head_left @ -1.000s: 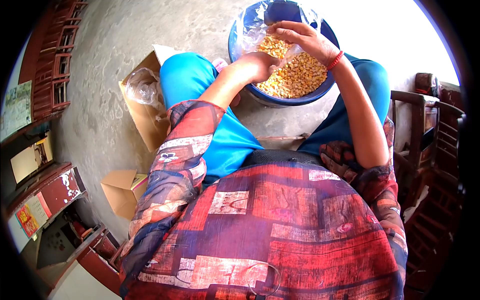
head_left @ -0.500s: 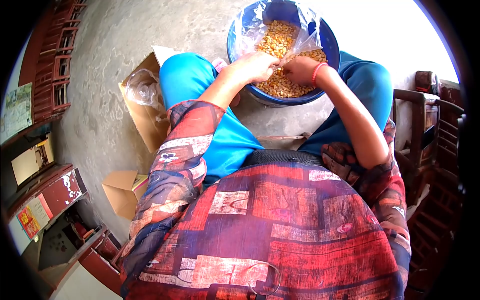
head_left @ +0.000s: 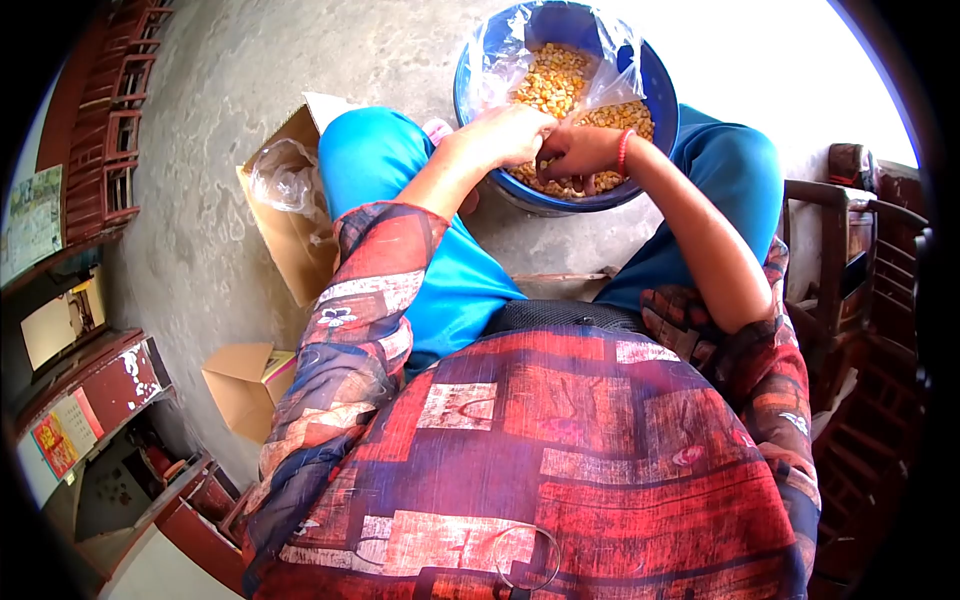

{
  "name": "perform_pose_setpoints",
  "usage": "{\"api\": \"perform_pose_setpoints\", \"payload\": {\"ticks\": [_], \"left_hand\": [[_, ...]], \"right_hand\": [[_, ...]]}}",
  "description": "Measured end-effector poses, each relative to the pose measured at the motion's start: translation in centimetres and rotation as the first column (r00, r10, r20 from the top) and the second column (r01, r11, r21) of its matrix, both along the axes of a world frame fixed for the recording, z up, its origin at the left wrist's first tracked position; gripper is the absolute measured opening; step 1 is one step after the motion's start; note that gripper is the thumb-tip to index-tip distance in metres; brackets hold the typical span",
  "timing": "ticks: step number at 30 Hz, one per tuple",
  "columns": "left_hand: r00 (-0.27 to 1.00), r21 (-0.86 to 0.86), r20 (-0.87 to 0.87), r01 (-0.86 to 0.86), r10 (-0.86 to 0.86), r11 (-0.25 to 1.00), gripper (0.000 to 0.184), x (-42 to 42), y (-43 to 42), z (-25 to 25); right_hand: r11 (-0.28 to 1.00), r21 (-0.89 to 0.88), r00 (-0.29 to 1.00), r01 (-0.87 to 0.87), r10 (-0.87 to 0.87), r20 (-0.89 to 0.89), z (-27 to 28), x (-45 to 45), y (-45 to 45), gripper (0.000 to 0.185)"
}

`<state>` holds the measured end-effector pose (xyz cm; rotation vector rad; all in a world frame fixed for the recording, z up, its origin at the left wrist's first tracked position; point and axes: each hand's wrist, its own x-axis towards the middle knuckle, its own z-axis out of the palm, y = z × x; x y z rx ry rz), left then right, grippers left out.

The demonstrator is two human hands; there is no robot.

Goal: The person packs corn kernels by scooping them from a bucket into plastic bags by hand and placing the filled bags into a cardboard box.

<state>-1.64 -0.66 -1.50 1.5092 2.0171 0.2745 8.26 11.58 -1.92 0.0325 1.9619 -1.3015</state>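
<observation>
A blue bucket [head_left: 664, 105] stands between my knees, holding yellow corn kernels [head_left: 553, 80]. A clear plastic bag [head_left: 612, 90] hangs over its far rim and reaches down to my hands. My left hand [head_left: 512, 134] is closed at the near left of the bucket, pinching the bag's edge; its fingertips are partly hidden. Right beside it, my right hand [head_left: 588, 152], with a red bracelet [head_left: 624, 152] on the wrist, hangs palm down just over the kernels. Its fingers point downward, somewhat apart, and I see nothing held in them.
To the left of my knee, an open cardboard box [head_left: 292, 235] holds crumpled clear plastic [head_left: 288, 176]. A smaller cardboard box [head_left: 240, 385] sits nearer. Dark wooden chairs [head_left: 835, 245] stand on the right, and a red-brown cabinet [head_left: 125, 380] is on the left.
My right hand has drawn back slightly toward me and left, and its fingers have spread from a closed shape. My left hand stays nearly in place.
</observation>
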Motion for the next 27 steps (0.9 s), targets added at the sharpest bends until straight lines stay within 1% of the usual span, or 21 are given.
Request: {"api": "perform_pose_setpoints", "payload": {"ticks": [2, 3, 5, 7, 9, 10, 11, 12, 13, 14, 15, 16, 17, 18, 19, 21, 25, 26, 27], "left_hand": [[1.000, 0.052, -0.010, 0.006, -0.005, 0.999, 0.027, -0.1, 0.1, -0.6], [1.000, 0.052, -0.010, 0.006, -0.005, 0.999, 0.027, -0.1, 0.1, -0.4], [1.000, 0.003, 0.003, 0.022, -0.022, 1.000, 0.026, 0.0, 0.0, 0.1], [0.999, -0.023, -0.028, 0.018, -0.018, 1.000, 0.025, 0.1, 0.0, 0.6], [0.998, -0.050, -0.060, 0.014, -0.017, 0.999, 0.025, 0.0, 0.0, 0.4], [0.998, -0.096, -0.067, 0.004, -0.011, 0.995, 0.025, -0.3, 0.1, -0.1], [0.997, -0.141, -0.074, -0.005, -0.005, 0.990, 0.026, -0.5, 0.1, -0.6], [0.997, -0.141, -0.074, -0.005, -0.005, 0.990, 0.026, -0.1, 0.1, 0.2], [0.997, -0.145, -0.056, -0.065, 0.057, 0.987, 0.025, 0.7, 0.0, 1.7], [0.992, -0.149, -0.038, -0.124, 0.120, 0.981, 0.025, 1.1, 0.0, 2.6], [0.992, -0.150, -0.038, -0.126, 0.122, 0.981, 0.025, 0.9, 0.0, 2.1], [0.996, -0.112, 0.002, -0.086, 0.087, 0.990, 0.029, 0.5, 0.0, 1.4], [0.998, -0.072, 0.041, -0.046, 0.049, 0.996, 0.034, 0.3, -0.1, 0.8], [0.997, -0.088, 0.038, -0.058, 0.062, 0.994, 0.033, 0.4, -0.2, 1.2], [0.997, -0.087, 0.038, -0.058, 0.062, 0.994, 0.033, 0.4, -0.2, 1.1], [0.998, -0.079, 0.026, -0.056, 0.058, 0.995, 0.032, 0.5, -0.1, 0.8], [0.998, -0.071, 0.028, -0.046, 0.048, 0.996, 0.031, 0.4, -0.2, 0.9], [0.998, -0.046, 0.033, -0.057, 0.058, 0.997, 0.030, 0.5, -0.3, 0.9], [0.997, -0.020, 0.037, -0.068, 0.068, 0.997, 0.030, 0.5, -0.4, 1.0]], "right_hand": [[0.991, -0.119, 0.995, 0.057, -0.047, 0.084, 0.7, 0.1, 0.5, 0.022], [0.991, -0.119, 0.995, 0.057, -0.047, 0.084, 1.0, 0.1, 0.7, 0.022], [0.974, -0.184, 0.986, 0.133, -0.110, 0.129, 1.7, 0.1, 1.1, 0.020], [0.973, -0.188, 0.987, 0.131, -0.109, 0.120, 2.8, 0.0, 1.7, 0.020], [0.942, -0.243, 0.973, 0.230, -0.217, 0.079, 3.4, -0.2, 2.1, 0.020], [0.941, -0.231, 0.969, 0.246, -0.246, 0.030, 4.0, -0.1, 2.3, 0.022], [0.941, -0.231, 0.969, 0.246, -0.246, 0.030, 4.4, -0.2, 2.5, 0.022], [0.912, -0.293, 0.951, 0.287, -0.309, -0.031, 4.6, -0.3, 2.8, 0.022], [0.878, -0.356, 0.924, 0.320, -0.372, -0.087, 4.7, -0.3, 3.1, 0.022], [0.861, -0.396, 0.908, 0.321, -0.398, -0.128, 4.5, -0.6, 3.6, 0.027], [0.861, -0.396, 0.909, 0.319, -0.396, -0.128, 4.3, -0.9, 3.7, 0.027], [0.804, -0.439, 0.820, 0.402, -0.529, -0.217, 4.0, -1.0, 3.6, 0.028], [0.734, -0.489, 0.703, 0.471, -0.647, -0.294, 3.6, -1.3, 3.6, 0.029], [0.761, -0.456, 0.705, 0.460, -0.626, -0.333, 3.6, -1.7, 3.9, 0.034], [0.761, -0.456, 0.705, 0.460, -0.626, -0.333, 3.4, -1.6, 4.1, 0.034], [0.848, -0.276, 0.642, 0.452, -0.524, -0.559, 3.7, -1.5, 4.4, 0.034], [0.873, -0.231, 0.591, 0.429, -0.465, -0.660, 4.5, -1.5, 4.5, 0.035], [0.895, -0.252, 0.839, 0.368, -0.437, -0.325, 5.5, -0.4, 5.4, 0.032], [0.927, -0.217, 0.897, 0.305, -0.356, -0.262, 6.1, 0.1, 4.9, 0.029]]}}
